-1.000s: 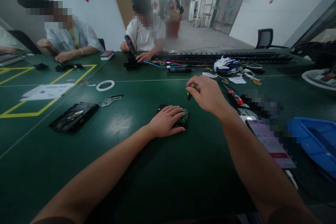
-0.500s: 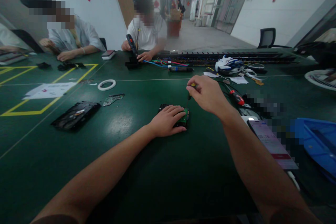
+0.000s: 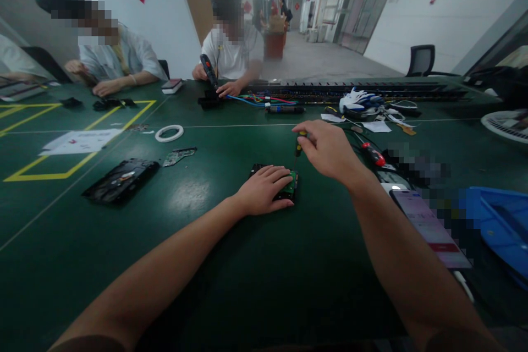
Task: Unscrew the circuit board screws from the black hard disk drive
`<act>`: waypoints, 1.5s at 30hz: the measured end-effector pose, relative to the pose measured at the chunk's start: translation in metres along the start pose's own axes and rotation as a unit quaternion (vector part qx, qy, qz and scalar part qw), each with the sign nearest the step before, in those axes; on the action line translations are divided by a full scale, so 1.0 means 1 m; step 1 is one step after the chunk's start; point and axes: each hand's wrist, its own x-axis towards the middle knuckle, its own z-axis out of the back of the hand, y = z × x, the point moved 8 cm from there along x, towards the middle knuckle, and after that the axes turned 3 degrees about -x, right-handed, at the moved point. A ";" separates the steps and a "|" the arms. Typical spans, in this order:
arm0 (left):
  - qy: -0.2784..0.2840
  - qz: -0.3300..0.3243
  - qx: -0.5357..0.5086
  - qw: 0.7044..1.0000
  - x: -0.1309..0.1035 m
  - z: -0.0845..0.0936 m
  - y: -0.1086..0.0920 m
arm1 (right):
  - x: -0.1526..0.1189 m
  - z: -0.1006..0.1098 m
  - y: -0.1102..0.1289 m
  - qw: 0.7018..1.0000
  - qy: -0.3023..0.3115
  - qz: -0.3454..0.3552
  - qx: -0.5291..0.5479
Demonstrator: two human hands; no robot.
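Observation:
A small black hard drive with a green circuit board [image 3: 293,180] lies on the table in front of me, partly covered by my hand. My left hand [image 3: 264,193] rests flat across it, fingers stretched out, pressing on the board. Above the drive's right far corner, my right hand [image 3: 325,148] is closed around the yellow-and-black handle of a screwdriver [image 3: 299,148]. Its thin shaft points steeply down to the drive's edge; whether the tip sits in a screw is too small to tell.
On the green table [image 3: 198,264] lie a black casing [image 3: 121,180], a loose circuit board [image 3: 180,157] and a white ring [image 3: 169,133]. A phone [image 3: 431,228], red-handled tool [image 3: 373,154] and blue bin [image 3: 499,225] stand right. A co-worker opposite holds a power screwdriver [image 3: 209,70].
The fingers of my right hand have shifted on the screwdriver handle, my index finger now extending over its top. My left hand and the hard drive stay in place.

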 end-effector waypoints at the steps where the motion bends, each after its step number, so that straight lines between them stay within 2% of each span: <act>1: 0.000 -0.001 0.000 1.000 0.000 0.000 0.000 | 0.000 0.000 -0.001 1.000 0.001 -0.004 -0.004; 13: -0.002 0.002 -0.002 1.000 0.000 0.001 -0.001 | 0.000 -0.001 -0.008 0.998 -0.029 -0.028 -0.046; 24: 0.008 0.005 0.000 1.000 0.000 0.002 -0.002 | 0.000 0.003 -0.003 1.000 0.001 -0.005 -0.012; 31: -0.001 -0.001 0.003 1.000 0.000 0.000 0.000 | 0.000 0.000 -0.009 0.999 -0.003 -0.022 0.023; 38: 0.000 0.000 0.005 1.000 0.000 0.000 0.000 | 0.000 0.006 -0.010 0.998 -0.039 -0.023 -0.048; 45: -0.003 -0.003 0.004 1.000 0.000 0.001 -0.001 | 0.000 0.006 -0.007 0.999 -0.031 -0.001 -0.024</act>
